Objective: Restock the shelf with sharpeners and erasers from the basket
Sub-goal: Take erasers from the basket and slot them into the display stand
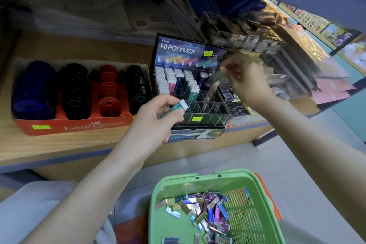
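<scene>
Head view: left grip point(156, 119) holds teal-sleeved white eraser point(175, 109) ready for slotting; right grip point(244, 79) pinches clear plastic divider strip point(214, 83), likely opening space.

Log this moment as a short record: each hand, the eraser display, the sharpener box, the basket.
left hand: grips a teal eraser at the display's front edge
right hand: raised over the display, pinches what looks like a clear strip
display: back rows filled, front compartments bare
sharpener box: rows of blue, black, red, black
basket: green, below the shelf, loose erasers inside
</scene>
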The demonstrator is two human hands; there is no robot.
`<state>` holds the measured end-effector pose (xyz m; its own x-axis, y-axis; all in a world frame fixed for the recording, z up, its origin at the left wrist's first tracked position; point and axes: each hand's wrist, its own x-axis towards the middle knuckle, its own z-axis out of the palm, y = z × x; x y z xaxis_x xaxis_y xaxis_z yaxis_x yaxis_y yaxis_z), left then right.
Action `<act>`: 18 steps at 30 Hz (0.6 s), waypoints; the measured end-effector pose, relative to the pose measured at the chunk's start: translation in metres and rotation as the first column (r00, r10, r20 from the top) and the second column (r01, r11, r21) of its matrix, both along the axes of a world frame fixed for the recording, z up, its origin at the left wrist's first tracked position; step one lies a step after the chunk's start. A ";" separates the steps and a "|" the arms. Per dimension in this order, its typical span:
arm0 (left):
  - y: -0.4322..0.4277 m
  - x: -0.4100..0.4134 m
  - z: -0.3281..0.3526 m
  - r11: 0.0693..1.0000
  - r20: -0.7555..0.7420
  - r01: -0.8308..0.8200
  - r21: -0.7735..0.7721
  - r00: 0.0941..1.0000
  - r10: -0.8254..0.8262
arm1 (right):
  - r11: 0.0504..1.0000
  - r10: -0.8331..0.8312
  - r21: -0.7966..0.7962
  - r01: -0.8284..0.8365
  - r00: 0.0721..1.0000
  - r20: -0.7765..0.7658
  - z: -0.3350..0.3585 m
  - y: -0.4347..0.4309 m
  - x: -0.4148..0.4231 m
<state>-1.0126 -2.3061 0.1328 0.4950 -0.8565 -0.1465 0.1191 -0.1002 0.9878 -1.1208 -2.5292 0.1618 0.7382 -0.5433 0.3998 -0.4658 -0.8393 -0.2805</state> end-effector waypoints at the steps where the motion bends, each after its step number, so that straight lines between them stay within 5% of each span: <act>1: 0.000 0.000 0.000 1.000 0.004 -0.006 0.000 1.000 0.006 | 1.000 -0.008 0.015 0.008 0.999 0.036 0.000 0.002 0.003; 4: -0.002 0.000 -0.002 1.000 0.023 -0.015 0.002 1.000 0.015 | 0.999 0.020 0.035 -0.023 0.997 0.080 -0.003 0.005 0.015; 12: -0.004 0.000 -0.004 1.000 0.023 -0.015 0.010 1.000 0.015 | 0.995 0.086 0.049 -0.082 0.992 -0.095 -0.018 0.001 0.038; 18: -0.004 0.002 -0.002 0.999 0.009 -0.027 0.024 1.000 0.026 | 1.000 0.003 -0.006 -0.004 0.986 -0.168 -0.022 0.001 0.049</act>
